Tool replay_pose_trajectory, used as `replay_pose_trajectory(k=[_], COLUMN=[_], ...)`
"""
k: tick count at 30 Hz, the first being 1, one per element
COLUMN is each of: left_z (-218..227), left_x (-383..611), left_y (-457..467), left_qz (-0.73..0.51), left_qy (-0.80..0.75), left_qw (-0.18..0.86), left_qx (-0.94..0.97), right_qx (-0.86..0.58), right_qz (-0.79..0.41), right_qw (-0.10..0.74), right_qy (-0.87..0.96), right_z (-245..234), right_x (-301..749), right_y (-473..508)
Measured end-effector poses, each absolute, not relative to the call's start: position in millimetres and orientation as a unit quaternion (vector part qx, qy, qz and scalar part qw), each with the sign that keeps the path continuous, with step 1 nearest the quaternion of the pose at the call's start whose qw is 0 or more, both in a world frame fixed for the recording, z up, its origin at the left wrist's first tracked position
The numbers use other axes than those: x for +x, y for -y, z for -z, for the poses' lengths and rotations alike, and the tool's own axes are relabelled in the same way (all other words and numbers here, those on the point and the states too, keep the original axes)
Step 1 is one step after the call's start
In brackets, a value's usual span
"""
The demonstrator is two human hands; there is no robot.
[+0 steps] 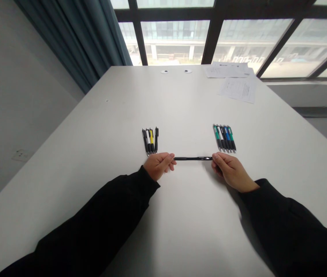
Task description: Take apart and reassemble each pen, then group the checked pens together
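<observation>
The black pen [192, 158] bridges the left hand [159, 164] and the right hand [232, 171] — each pinching one end of it. Whether it touches the counter [192, 223] beneath is unclear.

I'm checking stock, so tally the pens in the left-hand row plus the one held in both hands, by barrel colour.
Black pens, the held one included: 3
White pen: 1
Yellow pen: 1
Total: 5

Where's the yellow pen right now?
In the head view, left of centre, the yellow pen lies between a white pen and a black pen, just beyond the left hand.
</observation>
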State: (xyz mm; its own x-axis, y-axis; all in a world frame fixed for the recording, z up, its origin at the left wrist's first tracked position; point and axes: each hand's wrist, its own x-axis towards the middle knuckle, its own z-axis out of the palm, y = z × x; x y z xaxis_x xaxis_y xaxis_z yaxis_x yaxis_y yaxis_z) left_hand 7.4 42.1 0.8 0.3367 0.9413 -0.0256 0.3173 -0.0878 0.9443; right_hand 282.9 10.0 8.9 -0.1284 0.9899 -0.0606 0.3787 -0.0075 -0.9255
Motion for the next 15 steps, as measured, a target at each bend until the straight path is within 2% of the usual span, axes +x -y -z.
replay_pose_trajectory(k=[3,7,11,15], left_z=[-2,-5,-7,-14], left_x=[6,11,27,39], left_y=[-44,-44,-37,-31], left_qz=[-0.307,-0.277,-0.154,-0.065], left_qy=[-0.442,-0.375,-0.278,-0.209], left_qw=[0.484,0.591,0.702,0.760], left_qx=[0.690,0.659,0.637,0.611], right_qx=[-0.561,-0.553,-0.537,-0.516], right_qz=[-0.439,-0.448,-0.426,-0.455], right_qw=[0.362,0.379,0.424,0.442], right_qy=[0.601,0.591,0.591,0.576], right_z=[-9,-11,-13,-12], right_x=[283,280,271,263], right_y=[-11,-11,-8,-5])
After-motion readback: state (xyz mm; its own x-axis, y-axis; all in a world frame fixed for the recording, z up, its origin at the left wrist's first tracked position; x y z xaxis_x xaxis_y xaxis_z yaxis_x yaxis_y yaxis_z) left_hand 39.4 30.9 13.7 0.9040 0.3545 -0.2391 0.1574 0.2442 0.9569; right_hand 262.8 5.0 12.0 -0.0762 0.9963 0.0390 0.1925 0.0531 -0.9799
